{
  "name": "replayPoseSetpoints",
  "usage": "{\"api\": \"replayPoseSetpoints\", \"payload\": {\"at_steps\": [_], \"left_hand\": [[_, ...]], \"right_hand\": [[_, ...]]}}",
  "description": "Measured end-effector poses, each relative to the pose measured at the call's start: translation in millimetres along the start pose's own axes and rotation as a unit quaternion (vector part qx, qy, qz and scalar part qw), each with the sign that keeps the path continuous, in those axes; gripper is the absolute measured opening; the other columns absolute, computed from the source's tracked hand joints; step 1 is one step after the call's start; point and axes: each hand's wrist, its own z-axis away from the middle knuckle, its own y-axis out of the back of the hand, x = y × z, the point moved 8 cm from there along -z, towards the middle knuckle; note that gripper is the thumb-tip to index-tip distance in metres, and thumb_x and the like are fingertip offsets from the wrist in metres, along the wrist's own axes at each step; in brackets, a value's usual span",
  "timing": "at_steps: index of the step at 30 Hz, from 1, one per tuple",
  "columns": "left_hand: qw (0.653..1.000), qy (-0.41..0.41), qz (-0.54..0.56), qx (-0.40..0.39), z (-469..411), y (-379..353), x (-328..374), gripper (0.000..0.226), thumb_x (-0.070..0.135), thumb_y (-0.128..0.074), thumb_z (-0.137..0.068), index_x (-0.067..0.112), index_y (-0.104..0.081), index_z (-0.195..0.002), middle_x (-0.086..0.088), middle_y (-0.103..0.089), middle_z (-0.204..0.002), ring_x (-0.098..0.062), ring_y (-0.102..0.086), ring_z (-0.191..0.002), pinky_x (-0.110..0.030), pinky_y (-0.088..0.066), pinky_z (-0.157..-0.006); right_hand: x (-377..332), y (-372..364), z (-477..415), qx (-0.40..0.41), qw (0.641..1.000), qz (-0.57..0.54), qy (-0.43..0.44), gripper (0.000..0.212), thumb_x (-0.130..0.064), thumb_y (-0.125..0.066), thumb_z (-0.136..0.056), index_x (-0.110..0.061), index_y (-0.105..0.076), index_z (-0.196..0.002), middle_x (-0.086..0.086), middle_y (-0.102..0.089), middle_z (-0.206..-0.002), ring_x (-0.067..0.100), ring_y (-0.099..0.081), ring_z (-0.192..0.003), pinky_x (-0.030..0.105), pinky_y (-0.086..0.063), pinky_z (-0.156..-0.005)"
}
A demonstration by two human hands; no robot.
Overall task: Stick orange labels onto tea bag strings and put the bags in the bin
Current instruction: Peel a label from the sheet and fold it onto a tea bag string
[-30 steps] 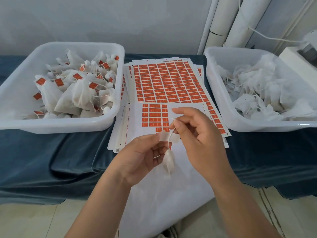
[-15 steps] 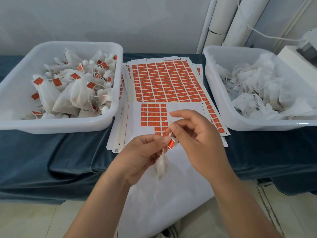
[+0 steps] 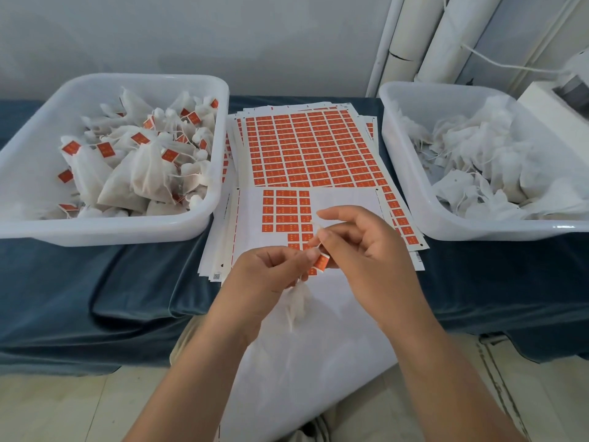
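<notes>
Table edge: front edge running left to right under both wrists, covered by a dark blue cloth (image 3: 95, 298) draped over it.
Overhang: long white backing sheet (image 3: 302, 362) spilling off the front edge toward the lap, directly below the hands.
Open room: bare cloth in front of the white plastic bin on the left (image 3: 105, 231) and left of the sheets; less of it in front of the white plastic bin on the right (image 3: 478, 232).
Centre: stack of white sheets of orange labels (image 3: 306, 148) btw the bins, just beside each rim; nearest sheet partly peeled.
Left bin: heaped w/ white bags carrying orange tags.
Right bin: heaped w/ white bags, no orange seen.
Back: pale wall, white pipes (image 3: 446, 36) at upper right.
Hands: close together above the near end of the sheets.
L hand (image 3: 267, 275): thumb and forefinger pinched on the left edge of a small orange label (image 3: 321, 261).
R hand (image 3: 366, 250): thumb and forefinger pinched on the same label from the right; other fingers loosely spread.
String: thin white string (image 3: 318, 232) rising above the label, by the R forefinger.
Tea bag: white mesh tea bag (image 3: 298, 306) hanging just under the L fingers, in the air, well apart from both bins.
</notes>
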Motion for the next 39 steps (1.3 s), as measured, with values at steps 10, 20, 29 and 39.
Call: {"api": "replayPoseSetpoints", "payload": {"at_steps": [10,20,29,39], "left_hand": [[0.991,-0.124,0.019,0.051,7,5,14,0.012,0.035,-0.074,-0.094,0.026,-0.078,-0.087,-0.001,-0.077,-0.087,-0.017,-0.074,-0.084,-0.023,-0.059,-0.08],[0.989,-0.137,0.012,0.043,9,-5,14,0.029,0.022,-0.053,-0.111,0.017,-0.07,-0.088,0.001,-0.068,-0.074,-0.012,-0.067,-0.071,-0.022,-0.055,-0.072],[0.99,-0.123,0.057,0.036,6,-3,10,0.023,0.044,-0.069,-0.096,0.026,-0.082,-0.093,-0.001,-0.078,-0.093,-0.018,-0.074,-0.093,-0.03,-0.059,-0.088],[0.911,-0.273,-0.221,0.218,19,5,24,0.019,0.053,-0.046,-0.101,0.051,-0.056,-0.086,0.024,-0.069,-0.096,0.003,-0.066,-0.092,-0.006,-0.047,-0.077]], "right_hand": [[39,-20,10,-0.078,0.988,-0.022,-0.128,0.056,-0.086,-0.064,-0.072,-0.042,-0.066,-0.107,-0.014,-0.077,-0.102,0.012,-0.078,-0.092,0.027,-0.063,-0.074],[24,-18,13,-0.048,0.999,0.021,-0.01,0.017,-0.037,-0.058,-0.106,-0.032,-0.069,-0.094,-0.008,-0.076,-0.087,0.015,-0.074,-0.083,0.017,-0.055,-0.071],[23,-14,15,-0.026,0.999,-0.014,-0.024,0.018,-0.041,-0.063,-0.102,-0.034,-0.075,-0.091,-0.007,-0.079,-0.085,0.015,-0.076,-0.081,0.018,-0.058,-0.07],[16,-20,22,0.025,0.969,0.237,0.07,0.04,-0.063,-0.044,-0.1,-0.034,-0.071,-0.097,-0.026,-0.074,-0.086,-0.007,-0.071,-0.083,0.013,-0.057,-0.073]]}}
